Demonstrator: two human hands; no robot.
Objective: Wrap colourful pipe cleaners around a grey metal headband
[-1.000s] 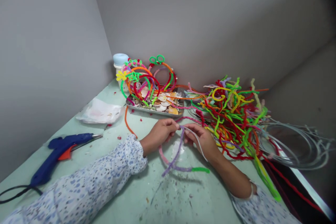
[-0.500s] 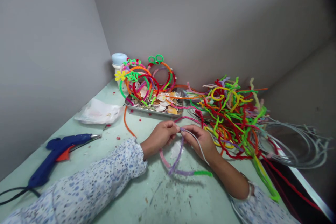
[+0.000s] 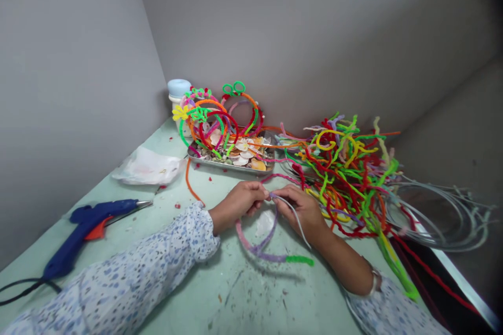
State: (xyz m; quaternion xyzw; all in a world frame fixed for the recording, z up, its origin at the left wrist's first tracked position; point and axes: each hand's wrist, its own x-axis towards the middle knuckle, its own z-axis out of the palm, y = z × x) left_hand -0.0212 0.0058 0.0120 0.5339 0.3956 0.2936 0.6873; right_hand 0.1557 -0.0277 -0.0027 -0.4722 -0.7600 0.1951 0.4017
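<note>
A bent, headband-like hoop (image 3: 244, 241) is held between my two hands, partly wrapped in pink and purple fuzzy pipe cleaner, with a green end lying low on the right. My left hand (image 3: 245, 201) pinches its upper part, thumb and fingertips closed. Close beside it, my right hand (image 3: 301, 212) pinches the hoop where a bit of purple shows at the fingertips. From there a bare pale grey stretch of band (image 3: 297, 220) runs down past the right palm. A purple pipe cleaner strand (image 3: 272, 231) hangs below the fingertips. My fingers partly hide the pinched spot.
A blue glue gun (image 3: 74, 241) lies left, near a white plastic bag (image 3: 147, 166). Behind are a metal tray (image 3: 236, 168) of shells, several finished pipe cleaner hoops (image 3: 231, 115) and a blue-lidded jar (image 3: 178, 88). Tangled pipe cleaners (image 3: 346, 167) and coiled clear bands (image 3: 444, 214) lie right.
The hanging purple strand has swung from nearly straight to a bowed curve. The hoop's lower part has shifted slightly left. Both hands keep their pinch in almost the same place.
</note>
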